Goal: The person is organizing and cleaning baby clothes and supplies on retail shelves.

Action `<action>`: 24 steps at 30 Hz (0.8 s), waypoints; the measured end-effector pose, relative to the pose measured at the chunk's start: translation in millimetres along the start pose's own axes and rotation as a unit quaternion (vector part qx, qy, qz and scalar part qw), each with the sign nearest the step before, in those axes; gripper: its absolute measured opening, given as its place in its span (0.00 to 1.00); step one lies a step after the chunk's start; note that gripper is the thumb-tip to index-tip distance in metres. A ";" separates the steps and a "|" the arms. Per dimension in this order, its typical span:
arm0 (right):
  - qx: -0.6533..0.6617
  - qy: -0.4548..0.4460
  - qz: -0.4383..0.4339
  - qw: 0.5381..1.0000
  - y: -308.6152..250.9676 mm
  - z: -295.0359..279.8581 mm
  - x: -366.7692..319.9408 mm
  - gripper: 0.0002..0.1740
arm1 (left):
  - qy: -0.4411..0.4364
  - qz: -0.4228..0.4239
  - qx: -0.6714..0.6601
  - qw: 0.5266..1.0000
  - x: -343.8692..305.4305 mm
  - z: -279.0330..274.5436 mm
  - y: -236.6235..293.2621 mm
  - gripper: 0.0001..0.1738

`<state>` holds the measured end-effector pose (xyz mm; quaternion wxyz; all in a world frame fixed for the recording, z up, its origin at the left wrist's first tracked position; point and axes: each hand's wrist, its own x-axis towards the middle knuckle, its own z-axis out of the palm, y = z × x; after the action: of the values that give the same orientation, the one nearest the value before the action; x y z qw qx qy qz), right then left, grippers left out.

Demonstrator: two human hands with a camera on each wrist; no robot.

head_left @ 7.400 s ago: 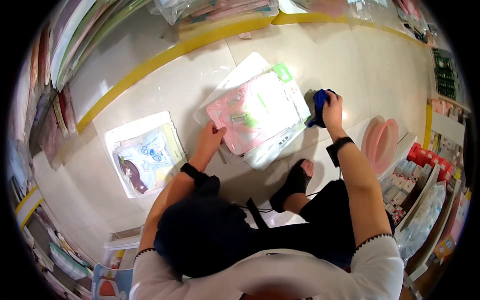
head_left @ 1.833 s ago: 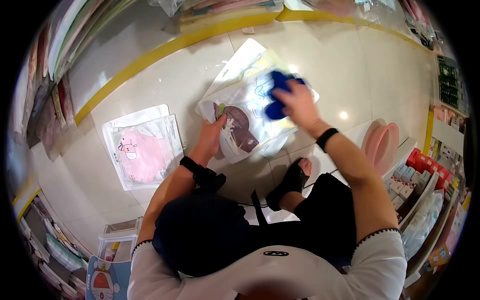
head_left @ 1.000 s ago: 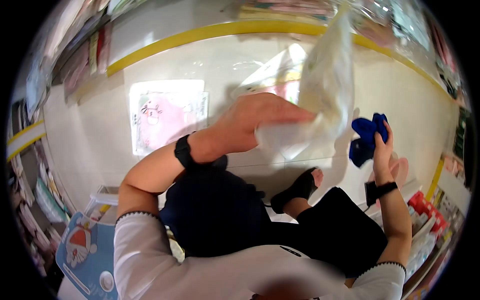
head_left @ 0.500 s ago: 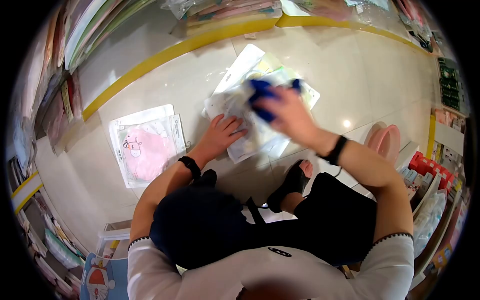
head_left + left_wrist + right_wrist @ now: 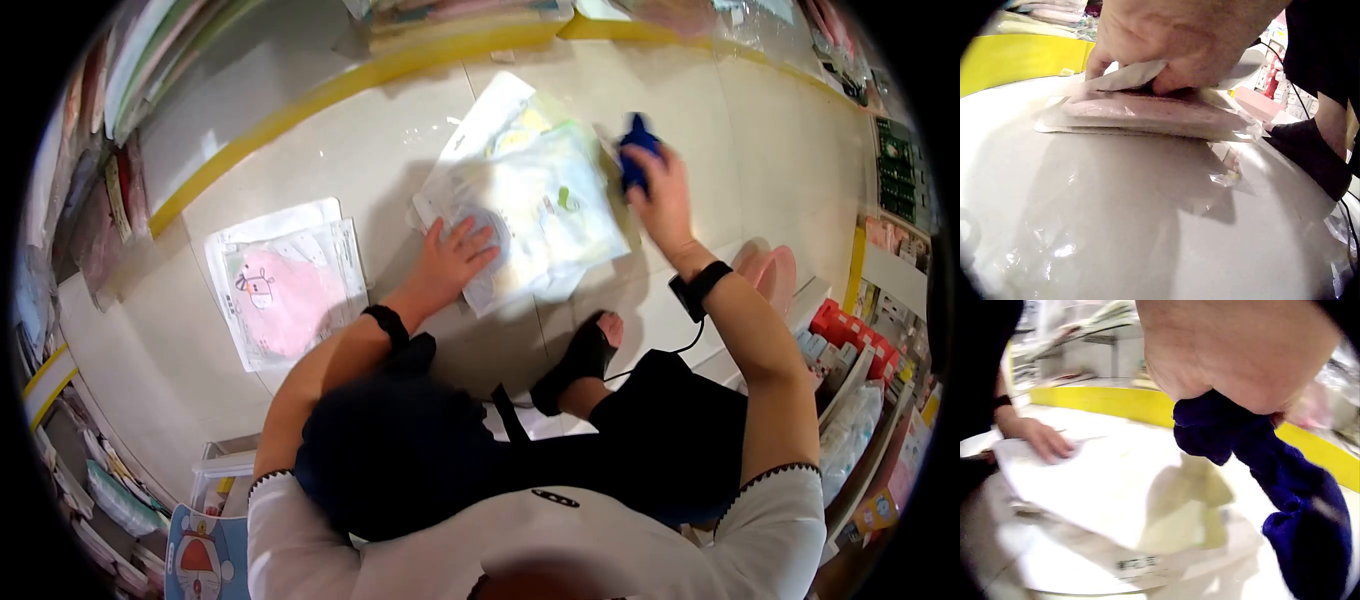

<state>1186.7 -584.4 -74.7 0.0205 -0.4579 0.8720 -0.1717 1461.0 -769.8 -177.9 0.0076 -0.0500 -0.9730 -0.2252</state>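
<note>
My left hand (image 5: 455, 262) rests with spread fingers on the near-left part of a clear plastic packet (image 5: 575, 215) of pale folded baby clothes. That packet lies on top of a small stack on the floor; a white packet corner (image 5: 500, 92) sticks out behind it. In the left wrist view a pink packet (image 5: 1160, 112) shows beneath the hand. My right hand (image 5: 665, 205) grips a crumpled dark blue cloth (image 5: 637, 150) just right of the stack. The cloth (image 5: 1316, 544) hangs down from the hand in the right wrist view.
Another packet (image 5: 290, 300) with pink clothing lies on the floor at left. Yellow-edged shelves (image 5: 330, 95) run along the back. A pink basin (image 5: 770, 280) and boxed goods (image 5: 845, 335) stand at right. My sandalled foot (image 5: 580, 365) is near the stack.
The pink packet went from the stack to the left. The packet now on top was lifted and turned over. My right hand rubbed the cloth over it, then moved right, off the stack.
</note>
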 end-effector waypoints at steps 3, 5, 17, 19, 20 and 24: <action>0.049 -0.232 -0.273 0.932 -71.2 7.9 -31.4 0.26 | -0.022 0.010 0.021 0.999 2.0 -5.9 0.1 0.24; -0.032 -0.354 -0.360 0.863 -88.8 26.6 -54.6 0.24 | -0.024 0.018 0.023 0.999 2.1 -5.9 1.1 0.22; 0.099 -0.147 0.107 0.978 22.0 -53.0 -53.6 0.28 | 0.157 -0.177 -0.182 0.954 -41.7 -65.8 -26.0 0.15; 0.133 -0.143 0.136 0.971 15.4 -47.6 -57.1 0.27 | 0.404 -0.320 -0.069 0.854 -99.2 -67.3 -75.2 0.15; 0.145 -0.148 0.138 0.969 10.2 -42.9 -56.8 0.27 | 0.349 -0.496 -0.066 0.793 -136.2 -61.4 -105.1 0.15; 0.180 -0.166 0.149 0.958 -3.9 -22.1 -50.6 0.27 | 0.143 -0.776 0.018 0.614 -235.4 -92.0 -137.7 0.40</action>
<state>1214.9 -539.5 -58.8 0.2727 -0.3337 0.8692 -0.2425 1680.6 -955.4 -164.2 -0.0297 0.7566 -0.6394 -0.1336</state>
